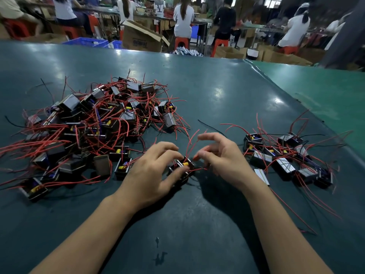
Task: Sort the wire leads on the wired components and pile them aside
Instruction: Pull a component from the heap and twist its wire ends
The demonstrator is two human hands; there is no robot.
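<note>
A small black boxy component [182,167] with a yellow part and red wire leads sits on the dark green table [197,91] between my hands. My left hand [154,171] grips it from the left, fingers curled over its top. My right hand [221,159] pinches its red leads beside the component, index finger raised. A big tangled heap of the same wired components [94,123] lies at the left. A smaller pile of them [286,159] lies at the right, leads trailing outward.
The table's far edge runs across the top, with a lighter green table section [325,86] at the right. Beyond it people sit on red stools among cardboard boxes [142,38] and blue crates [87,41]. A small stain [160,256] marks the near table surface.
</note>
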